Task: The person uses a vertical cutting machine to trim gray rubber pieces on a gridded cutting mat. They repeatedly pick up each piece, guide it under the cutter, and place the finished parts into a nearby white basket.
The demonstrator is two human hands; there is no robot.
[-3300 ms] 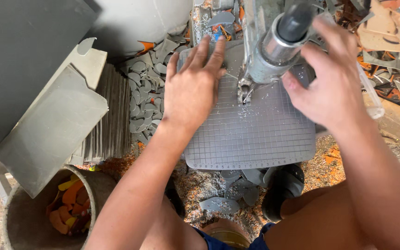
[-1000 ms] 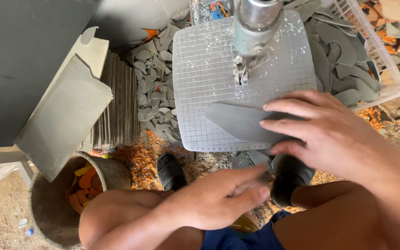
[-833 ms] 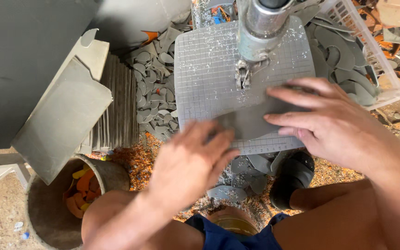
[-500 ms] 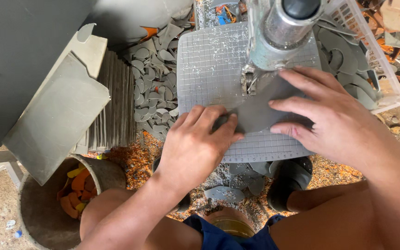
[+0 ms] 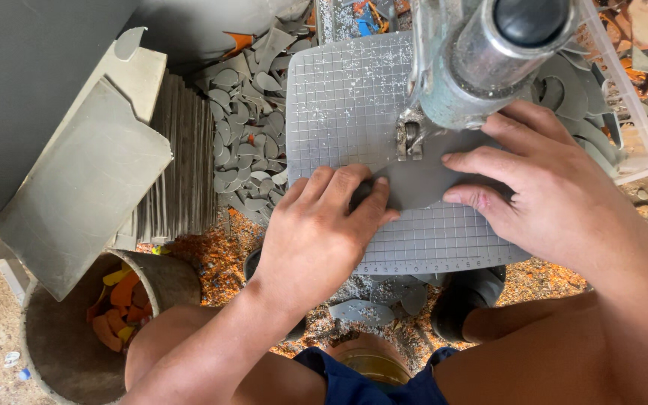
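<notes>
a flat grey sheet piece (image 5: pixel 421 184) is pressed onto the gridded cutting table (image 5: pixel 339 97), right under the saw head (image 5: pixel 489 60). it is pinned by the left hand (image 5: pixel 316 232) and the right hand (image 5: pixel 541 195), fingers spread flat, not closed around it. grey offcuts (image 5: pixel 245 135) are heaped beside the table.

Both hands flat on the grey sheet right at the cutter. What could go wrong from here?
1. The right hand and left hand press the grey sheet close to the cutter; a slip might bring fingertips to it.
2. The machine head hides part of the cut, so a drift may go unseen.
3. Offcuts crowd the gridded table edge and could snag the sheet.
</notes>
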